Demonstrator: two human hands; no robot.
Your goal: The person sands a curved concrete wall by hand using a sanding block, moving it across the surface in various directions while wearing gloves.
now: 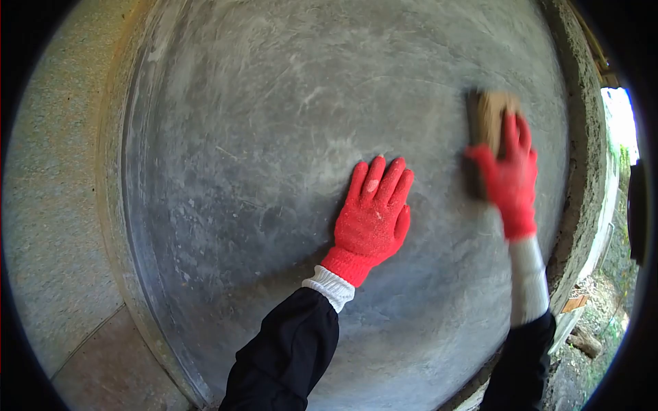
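My left hand (373,219), in a red glove, lies flat on a grey cement surface (274,123). Its fingers are stretched out and it holds nothing. Farther right, my right hand (510,175), in a matching glove, grips a wooden block (491,120) against the same surface. Motion blurs this hand and the block, and the fingers cover part of the wood. Whether the block carries a facing on its underside cannot be seen. Pale scuffs and streaks mark the cement around both hands.
A raised rim (106,171) borders the cement on the left, beside a speckled tan surface (58,198). Along the right runs a rough cement edge (582,137). Beyond it are outdoor ground with grass (610,329) and a piece of wood (585,340).
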